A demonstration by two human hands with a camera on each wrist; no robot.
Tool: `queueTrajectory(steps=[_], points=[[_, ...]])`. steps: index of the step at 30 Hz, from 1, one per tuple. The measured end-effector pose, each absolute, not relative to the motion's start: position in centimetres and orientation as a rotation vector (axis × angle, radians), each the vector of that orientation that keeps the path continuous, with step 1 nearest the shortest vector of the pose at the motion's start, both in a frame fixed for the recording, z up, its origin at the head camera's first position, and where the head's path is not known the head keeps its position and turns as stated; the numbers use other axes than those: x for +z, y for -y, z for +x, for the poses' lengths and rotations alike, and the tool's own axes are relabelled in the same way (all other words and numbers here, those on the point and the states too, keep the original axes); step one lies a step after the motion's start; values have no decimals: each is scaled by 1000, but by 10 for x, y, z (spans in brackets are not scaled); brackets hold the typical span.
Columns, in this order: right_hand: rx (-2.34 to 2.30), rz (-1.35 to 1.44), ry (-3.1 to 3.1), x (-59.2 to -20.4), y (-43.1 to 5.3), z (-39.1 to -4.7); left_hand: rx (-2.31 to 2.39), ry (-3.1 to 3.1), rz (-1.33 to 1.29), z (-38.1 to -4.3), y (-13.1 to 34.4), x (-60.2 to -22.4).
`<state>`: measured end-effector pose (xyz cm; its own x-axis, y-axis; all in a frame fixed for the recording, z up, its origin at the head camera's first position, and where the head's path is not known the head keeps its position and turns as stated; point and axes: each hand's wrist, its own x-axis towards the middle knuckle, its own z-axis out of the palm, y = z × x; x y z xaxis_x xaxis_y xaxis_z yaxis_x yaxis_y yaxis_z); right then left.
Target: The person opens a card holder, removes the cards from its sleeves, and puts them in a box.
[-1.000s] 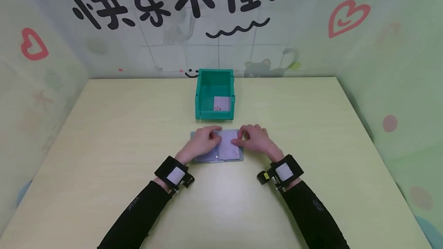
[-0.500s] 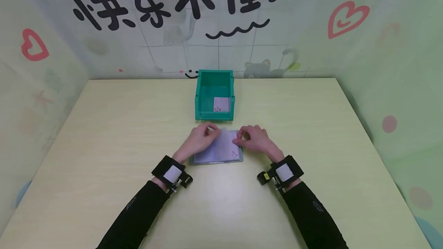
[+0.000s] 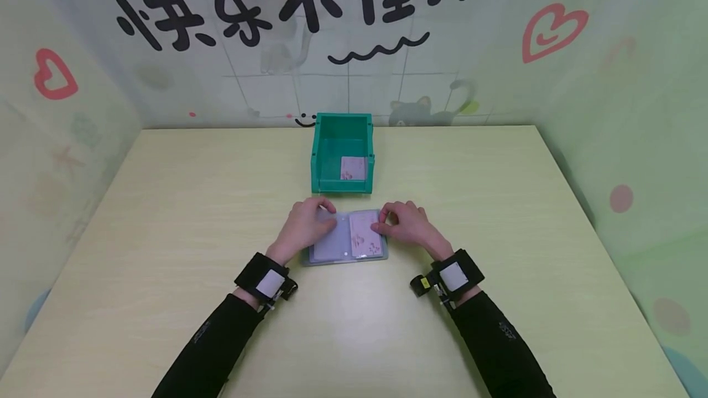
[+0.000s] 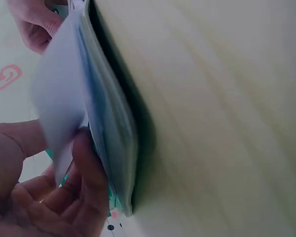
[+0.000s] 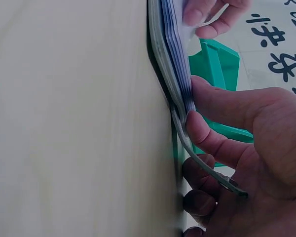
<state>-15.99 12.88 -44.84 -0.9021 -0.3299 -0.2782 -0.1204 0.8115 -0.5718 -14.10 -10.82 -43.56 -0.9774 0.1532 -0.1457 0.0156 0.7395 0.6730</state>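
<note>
A small card album [image 3: 343, 252] with clear sleeve pages lies spread on the table. Its right-hand page shows a pink patterned card [image 3: 366, 236]. My left hand [image 3: 304, 225] is over the left half; in the left wrist view, a translucent page [image 4: 61, 84] stands raised between its thumb and fingers. At the right edge my right hand [image 3: 408, 223] pinches the stacked pages and cover between thumb and index finger. A grey strap with a snap [image 5: 202, 158] sticks out from the cover beside the right palm.
Just behind the album stands a green bin [image 3: 342, 188], and inside it lies another pink card [image 3: 353, 168]. A printed wall sheet [image 3: 232, 91] rises at the table's back edge.
My left hand has moved leftward with a page, turning it over to the left and uncovering the pink card on the right. The right hand has stayed at the album's right edge.
</note>
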Motion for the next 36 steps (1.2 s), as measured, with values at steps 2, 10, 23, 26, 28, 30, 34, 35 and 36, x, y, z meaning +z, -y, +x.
queueTrajectory(steps=[2, 10, 23, 26, 28, 30, 34, 35, 36], points=[[-793, -337, -2629, -448, -129, -160, 982, -2828, 167, -139, 107, -435], [-795, -329, -2621, -448, -129, -160, 956, -2856, 285, -133, 93, -433], [-806, -356, -2633, -447, -127, -159, 937, -2684, 58, -142, 88, -436], [-803, -349, -2636, -446, -127, -158, 940, -2666, 60, -143, 88, -435], [-801, -345, -2637, -447, -128, -158, 946, -2656, 60, -143, 87, -435], [-798, -341, -2638, -447, -128, -159, 950, -2649, 60, -143, 87, -436], [-795, -339, -2644, -449, -129, -160, 951, -2631, 57, -144, 87, -438], [-794, -339, -2645, -449, -129, -160, 949, -2628, 58, -144, 87, -438], [-793, -338, -2646, -449, -129, -161, 945, -2626, 59, -144, 87, -438]])
